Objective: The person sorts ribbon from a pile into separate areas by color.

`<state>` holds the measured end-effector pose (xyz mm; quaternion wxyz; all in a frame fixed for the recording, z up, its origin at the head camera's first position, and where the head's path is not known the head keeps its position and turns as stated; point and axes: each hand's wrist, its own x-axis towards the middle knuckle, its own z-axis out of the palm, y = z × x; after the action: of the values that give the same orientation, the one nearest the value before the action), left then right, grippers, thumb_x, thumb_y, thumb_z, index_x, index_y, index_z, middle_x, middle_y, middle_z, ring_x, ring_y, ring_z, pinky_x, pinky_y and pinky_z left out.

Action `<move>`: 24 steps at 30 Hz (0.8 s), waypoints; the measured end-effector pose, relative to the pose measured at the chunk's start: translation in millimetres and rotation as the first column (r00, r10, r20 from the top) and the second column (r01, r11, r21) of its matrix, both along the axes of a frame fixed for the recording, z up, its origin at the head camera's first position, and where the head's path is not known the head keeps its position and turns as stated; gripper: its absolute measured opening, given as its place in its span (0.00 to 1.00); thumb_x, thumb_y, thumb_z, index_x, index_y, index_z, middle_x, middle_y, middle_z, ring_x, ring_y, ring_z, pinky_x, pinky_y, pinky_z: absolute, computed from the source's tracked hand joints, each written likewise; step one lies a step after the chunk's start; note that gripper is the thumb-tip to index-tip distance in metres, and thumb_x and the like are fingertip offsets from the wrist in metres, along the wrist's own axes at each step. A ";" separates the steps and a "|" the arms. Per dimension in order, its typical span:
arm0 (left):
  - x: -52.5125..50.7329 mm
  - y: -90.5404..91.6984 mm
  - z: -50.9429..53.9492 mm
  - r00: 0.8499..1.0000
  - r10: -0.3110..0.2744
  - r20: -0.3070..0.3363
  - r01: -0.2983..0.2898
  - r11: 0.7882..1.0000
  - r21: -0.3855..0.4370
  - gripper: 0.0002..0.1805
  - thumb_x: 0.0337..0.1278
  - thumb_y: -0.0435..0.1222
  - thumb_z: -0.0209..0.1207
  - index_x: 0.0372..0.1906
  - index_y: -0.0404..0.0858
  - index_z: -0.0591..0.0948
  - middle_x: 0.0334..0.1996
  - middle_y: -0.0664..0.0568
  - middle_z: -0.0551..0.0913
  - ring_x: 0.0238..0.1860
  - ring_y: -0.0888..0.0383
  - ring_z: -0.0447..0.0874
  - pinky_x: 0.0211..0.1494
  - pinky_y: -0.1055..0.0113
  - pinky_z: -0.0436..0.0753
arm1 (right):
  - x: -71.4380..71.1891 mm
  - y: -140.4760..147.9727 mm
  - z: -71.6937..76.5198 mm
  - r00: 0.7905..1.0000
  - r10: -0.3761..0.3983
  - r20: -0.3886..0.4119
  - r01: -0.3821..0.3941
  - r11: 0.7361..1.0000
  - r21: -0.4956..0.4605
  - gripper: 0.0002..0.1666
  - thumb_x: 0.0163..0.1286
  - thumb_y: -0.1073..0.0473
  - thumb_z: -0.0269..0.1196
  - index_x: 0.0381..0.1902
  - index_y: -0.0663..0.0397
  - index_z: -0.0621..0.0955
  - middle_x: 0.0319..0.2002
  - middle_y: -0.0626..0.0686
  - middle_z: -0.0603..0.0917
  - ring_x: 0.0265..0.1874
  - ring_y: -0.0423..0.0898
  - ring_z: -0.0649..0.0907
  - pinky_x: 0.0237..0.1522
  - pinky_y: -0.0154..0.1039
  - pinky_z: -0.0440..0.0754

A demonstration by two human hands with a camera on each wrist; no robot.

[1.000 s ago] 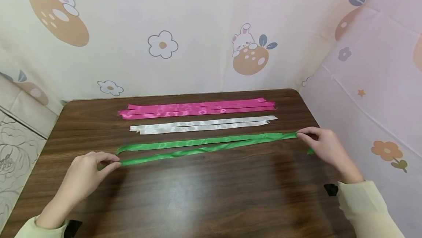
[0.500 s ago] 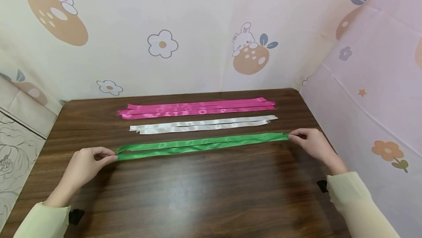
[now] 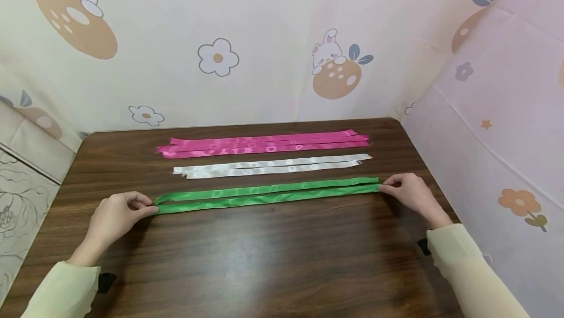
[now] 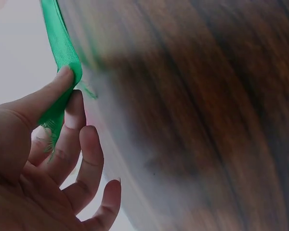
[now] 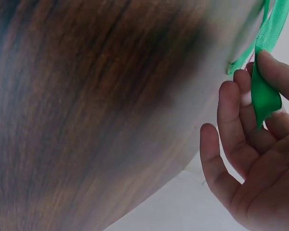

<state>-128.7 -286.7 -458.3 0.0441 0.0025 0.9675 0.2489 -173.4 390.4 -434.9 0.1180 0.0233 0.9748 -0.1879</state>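
A green ribbon (image 3: pixel 269 199) stretches between both hands, just in front of a second green ribbon (image 3: pixel 269 189) that lies on the table. My left hand (image 3: pixel 116 217) pinches its left end between thumb and forefinger. In the left wrist view the frayed tip (image 4: pixel 50 126) hangs past the thumb. My right hand (image 3: pixel 411 193) pinches the other end. A short tail (image 5: pixel 266 98) of ribbon folds down over the fingers in the right wrist view. The two ribbons run almost parallel, with a narrow gap between them.
Behind the green ribbons lie white ribbons (image 3: pixel 273 165) side by side, and farther back magenta ribbons (image 3: pixel 264 144). All rest on a dark wooden table (image 3: pixel 264 259). A patterned cloth (image 3: pixel 264 87) rises along its back edge, another at the right.
The front green ribbon has straightened and come closer to the rear one, no longer crossing it at the right. My right hand has moved left along it; my left hand has shifted slightly away from me.
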 end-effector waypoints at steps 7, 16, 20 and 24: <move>-1.6 3.4 -4.5 1.000 0.013 0.011 -0.013 1.000 -0.012 0.16 0.58 0.50 0.72 0.36 0.41 0.88 0.26 0.56 0.88 0.26 0.62 0.77 0.27 0.67 0.68 | -6.2 -2.7 -8.3 0.998 -0.053 0.027 0.052 0.998 0.030 0.25 0.71 0.37 0.65 0.44 0.54 0.88 0.51 0.64 0.88 0.48 0.62 0.85 0.42 0.61 0.79; -3.4 6.5 -7.1 0.999 -0.002 -0.053 0.000 0.999 -0.039 0.13 0.53 0.45 0.75 0.34 0.40 0.88 0.24 0.57 0.87 0.24 0.63 0.77 0.28 0.66 0.69 | -10.9 -6.9 -9.3 0.996 -0.077 0.039 0.074 0.995 0.062 0.24 0.69 0.38 0.67 0.42 0.53 0.88 0.49 0.63 0.88 0.47 0.63 0.84 0.41 0.61 0.77; -3.2 5.1 -9.1 0.998 0.004 -0.070 -0.008 0.999 -0.050 0.14 0.52 0.46 0.76 0.34 0.40 0.88 0.23 0.57 0.87 0.24 0.63 0.76 0.28 0.66 0.68 | -12.9 -6.2 -8.9 0.993 -0.094 0.064 0.090 0.994 0.065 0.26 0.69 0.36 0.66 0.44 0.53 0.87 0.52 0.64 0.87 0.51 0.65 0.83 0.44 0.64 0.77; -2.0 2.1 -12.2 0.997 0.016 -0.074 -0.020 0.998 -0.059 0.16 0.52 0.48 0.75 0.34 0.40 0.88 0.23 0.57 0.86 0.23 0.63 0.75 0.26 0.66 0.68 | -15.9 -3.5 -8.9 0.988 -0.108 0.106 0.103 0.993 0.058 0.32 0.68 0.34 0.66 0.50 0.57 0.85 0.57 0.67 0.84 0.55 0.68 0.80 0.47 0.65 0.76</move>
<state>-130.8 -284.6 -470.5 0.0063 0.0016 0.9755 0.2200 -189.2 386.9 -443.9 0.1603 0.0882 0.9689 -0.1667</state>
